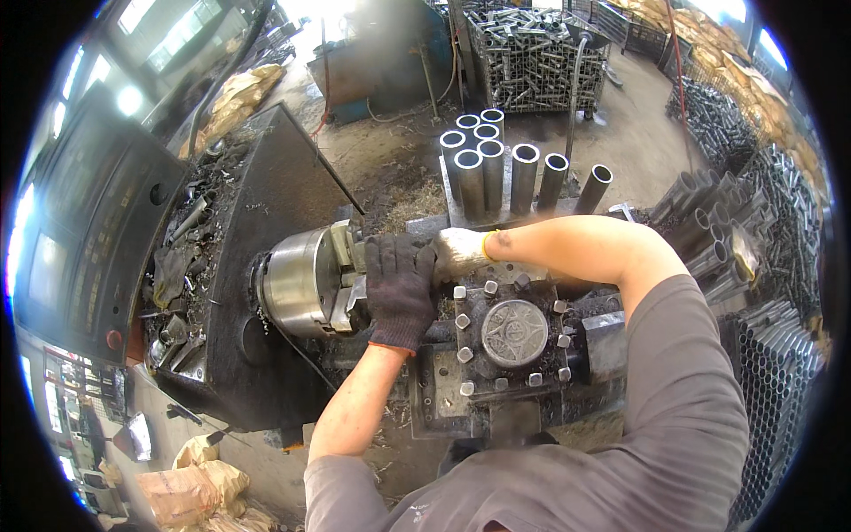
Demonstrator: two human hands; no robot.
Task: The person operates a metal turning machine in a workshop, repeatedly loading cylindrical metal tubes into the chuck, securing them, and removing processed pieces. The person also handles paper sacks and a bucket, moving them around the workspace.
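A lathe's round metal chuck (304, 282) faces right, with its stepped jaws (344, 253) around the front. My left hand (399, 288), in a dark knitted glove, lies right against the jaws. Its fingers are together and curl over something at the chuck's mouth that the glove hides. My right hand (461, 252), in a pale glove with a yellow cuff, meets the left one from the right; its fingers are hidden behind the left hand. Just below the right hand sits the square tool post (514, 333), ringed with square-headed bolts.
Several steel tubes (524, 177) stand upright on a ledge behind the tool post. More tubes (700, 235) lean at the right, above a stack of tubes (780, 355). Metal scraps (182, 266) cover the headstock top. A wire bin of parts (541, 71) stands at the back.
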